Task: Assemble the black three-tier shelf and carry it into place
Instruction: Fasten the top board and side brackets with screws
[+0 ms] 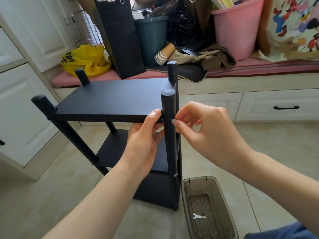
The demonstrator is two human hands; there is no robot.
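Black three-tier shelf (155,190) upright on tiled floor (60,187), centre of scene. Left hand (145,135) curled round near edge of top board (117,95), thumb on top, fingers beneath, beside near right post (168,107). Right hand (207,128) pinching small silver screw (173,120) at that post's right side. Near right on floor: brown see-through tray (223,204) holding small wrench (198,216). Far: bench (207,83) with pink cushion (69,80), yellow bag (86,61), pink bucket (238,31).

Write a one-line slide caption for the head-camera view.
Left hand grips the top board while the right hand pinches a screw at the shelf post.
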